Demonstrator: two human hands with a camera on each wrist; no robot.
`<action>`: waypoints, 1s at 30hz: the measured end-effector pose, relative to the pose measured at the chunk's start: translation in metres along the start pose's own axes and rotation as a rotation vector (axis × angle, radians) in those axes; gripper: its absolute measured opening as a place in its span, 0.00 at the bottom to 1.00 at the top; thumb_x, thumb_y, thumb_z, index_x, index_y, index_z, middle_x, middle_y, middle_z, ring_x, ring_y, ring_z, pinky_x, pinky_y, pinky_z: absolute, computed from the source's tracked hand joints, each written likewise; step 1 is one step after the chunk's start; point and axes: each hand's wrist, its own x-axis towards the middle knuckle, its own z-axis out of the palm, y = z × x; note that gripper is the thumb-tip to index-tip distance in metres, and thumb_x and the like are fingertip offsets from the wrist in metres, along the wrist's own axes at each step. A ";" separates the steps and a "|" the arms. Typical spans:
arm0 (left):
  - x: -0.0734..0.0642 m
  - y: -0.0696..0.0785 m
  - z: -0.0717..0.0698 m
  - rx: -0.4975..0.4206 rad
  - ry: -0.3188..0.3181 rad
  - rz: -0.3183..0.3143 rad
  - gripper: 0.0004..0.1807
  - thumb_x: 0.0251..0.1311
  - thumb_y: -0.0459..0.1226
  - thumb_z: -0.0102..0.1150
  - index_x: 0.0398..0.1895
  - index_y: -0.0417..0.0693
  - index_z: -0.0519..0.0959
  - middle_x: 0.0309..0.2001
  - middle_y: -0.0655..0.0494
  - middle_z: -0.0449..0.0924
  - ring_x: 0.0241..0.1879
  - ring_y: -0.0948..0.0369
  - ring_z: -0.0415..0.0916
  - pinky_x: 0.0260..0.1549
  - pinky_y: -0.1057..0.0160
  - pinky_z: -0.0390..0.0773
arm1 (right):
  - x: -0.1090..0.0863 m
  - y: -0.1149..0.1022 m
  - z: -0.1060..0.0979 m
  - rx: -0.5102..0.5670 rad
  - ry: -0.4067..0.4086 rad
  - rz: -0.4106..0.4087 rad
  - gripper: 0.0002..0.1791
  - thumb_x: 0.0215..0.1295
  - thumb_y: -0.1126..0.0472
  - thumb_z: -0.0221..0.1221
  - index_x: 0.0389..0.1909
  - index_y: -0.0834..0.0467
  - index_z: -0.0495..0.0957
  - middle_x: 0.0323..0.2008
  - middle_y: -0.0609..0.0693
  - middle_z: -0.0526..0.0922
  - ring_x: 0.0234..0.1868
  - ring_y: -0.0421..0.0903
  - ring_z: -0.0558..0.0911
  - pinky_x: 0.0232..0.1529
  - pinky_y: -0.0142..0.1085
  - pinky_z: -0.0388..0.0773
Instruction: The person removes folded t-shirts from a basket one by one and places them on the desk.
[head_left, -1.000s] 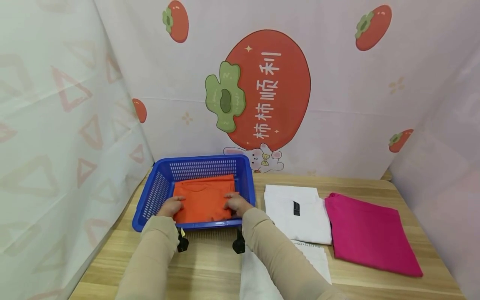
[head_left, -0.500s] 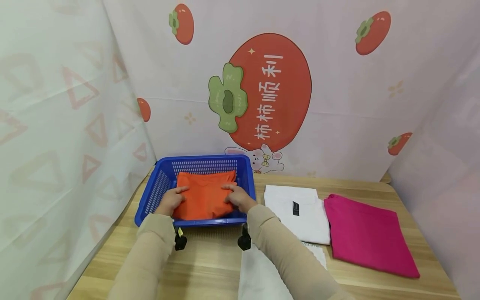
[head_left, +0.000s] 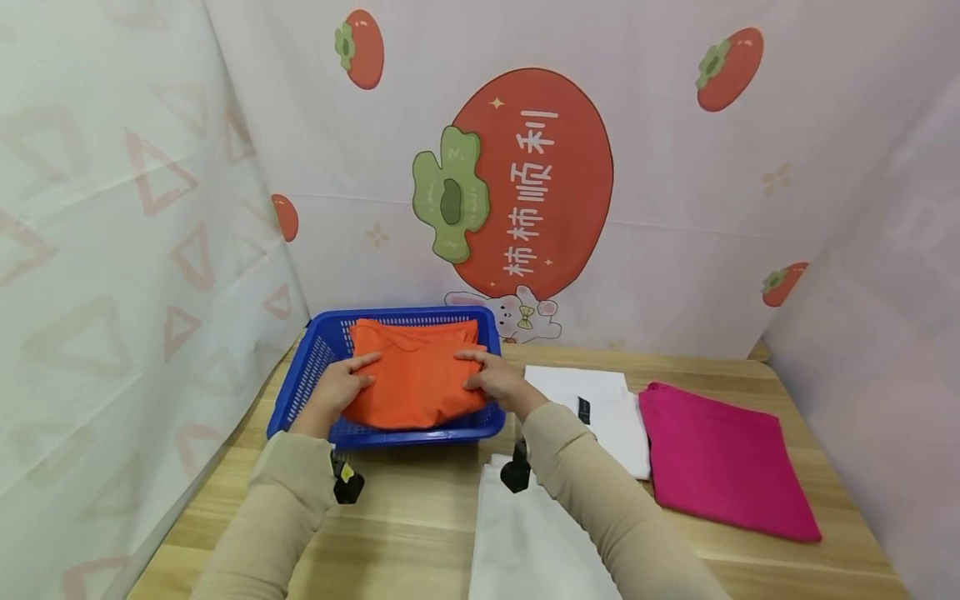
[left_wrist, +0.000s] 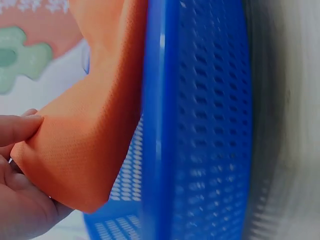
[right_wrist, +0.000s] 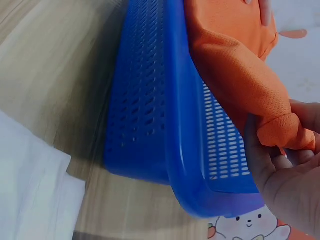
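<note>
A folded orange shirt (head_left: 416, 379) is held between both hands over the blue perforated basket (head_left: 288, 392), overlapping its front rim in the head view. My left hand (head_left: 335, 393) pinches the left side, fingers on top; in the left wrist view the thumb and fingers grip a corner of the cloth (left_wrist: 85, 145). On the opposite side, my right hand (head_left: 504, 385) grips the right edge. The right wrist view has the right hand (right_wrist: 295, 195) curled round a bunched corner of the shirt (right_wrist: 235, 75), beside the basket rim (right_wrist: 175, 125).
Right of the basket lies a folded white shirt (head_left: 618, 417) with a black label. Farther right is a folded magenta cloth (head_left: 727, 462). Another white cloth (head_left: 517, 533) lies at the front of the wooden table (head_left: 397, 533), partly under the right sleeve. A printed curtain (head_left: 675, 183) hangs behind.
Both hands have lifted the orange shirt from inside the basket up toward the camera, above its rim. The basket stays in place at the table's back left.
</note>
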 end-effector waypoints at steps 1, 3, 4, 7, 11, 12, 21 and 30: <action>-0.003 0.003 0.001 0.005 -0.002 0.010 0.25 0.58 0.33 0.46 0.60 0.55 0.63 0.64 0.42 0.46 0.54 0.46 0.56 0.44 0.51 0.65 | -0.004 -0.002 -0.002 0.012 -0.015 0.002 0.30 0.50 0.77 0.52 0.55 0.53 0.68 0.50 0.57 0.62 0.34 0.48 0.70 0.27 0.33 0.71; -0.009 0.008 0.002 0.006 -0.004 0.020 0.24 0.59 0.34 0.46 0.60 0.56 0.63 0.64 0.42 0.47 0.53 0.47 0.58 0.42 0.53 0.66 | -0.012 -0.004 -0.005 0.021 -0.039 -0.003 0.30 0.51 0.77 0.52 0.56 0.54 0.67 0.50 0.57 0.62 0.34 0.48 0.70 0.28 0.34 0.72; -0.012 0.011 0.003 0.001 -0.006 0.024 0.24 0.59 0.34 0.46 0.60 0.57 0.64 0.64 0.43 0.47 0.52 0.47 0.60 0.41 0.54 0.67 | -0.016 -0.006 -0.007 0.028 -0.047 -0.007 0.30 0.51 0.77 0.52 0.56 0.54 0.66 0.50 0.57 0.62 0.34 0.48 0.71 0.29 0.34 0.72; -0.022 0.020 0.006 -0.012 -0.010 0.044 0.24 0.59 0.34 0.47 0.59 0.57 0.64 0.63 0.42 0.49 0.50 0.48 0.62 0.39 0.55 0.69 | -0.029 -0.007 -0.015 0.050 -0.056 -0.023 0.30 0.52 0.77 0.51 0.57 0.54 0.66 0.51 0.58 0.63 0.36 0.48 0.72 0.31 0.36 0.74; -0.035 0.030 0.011 -0.015 -0.014 0.081 0.23 0.58 0.34 0.48 0.59 0.56 0.65 0.62 0.43 0.51 0.51 0.48 0.61 0.40 0.55 0.69 | -0.046 -0.008 -0.025 0.068 -0.045 -0.039 0.29 0.52 0.77 0.51 0.56 0.54 0.66 0.52 0.58 0.63 0.42 0.50 0.71 0.36 0.40 0.75; -0.038 0.033 0.013 -0.018 -0.018 0.089 0.23 0.58 0.34 0.48 0.59 0.56 0.65 0.62 0.43 0.51 0.51 0.48 0.60 0.40 0.55 0.69 | -0.051 -0.008 -0.028 0.074 -0.041 -0.042 0.29 0.53 0.77 0.51 0.56 0.54 0.66 0.52 0.58 0.63 0.43 0.51 0.71 0.37 0.41 0.74; -0.060 0.046 0.036 -0.004 -0.013 0.157 0.23 0.58 0.33 0.49 0.57 0.57 0.67 0.61 0.44 0.56 0.56 0.49 0.56 0.46 0.50 0.64 | -0.085 -0.002 -0.051 0.075 -0.079 -0.101 0.29 0.54 0.77 0.49 0.58 0.57 0.63 0.53 0.61 0.62 0.45 0.54 0.70 0.38 0.44 0.73; -0.076 0.042 0.066 -0.024 -0.014 0.241 0.22 0.54 0.33 0.53 0.54 0.57 0.71 0.58 0.46 0.62 0.58 0.52 0.55 0.50 0.50 0.60 | -0.120 0.020 -0.075 0.061 -0.080 -0.113 0.29 0.55 0.76 0.49 0.59 0.60 0.60 0.51 0.63 0.63 0.45 0.51 0.70 0.40 0.43 0.73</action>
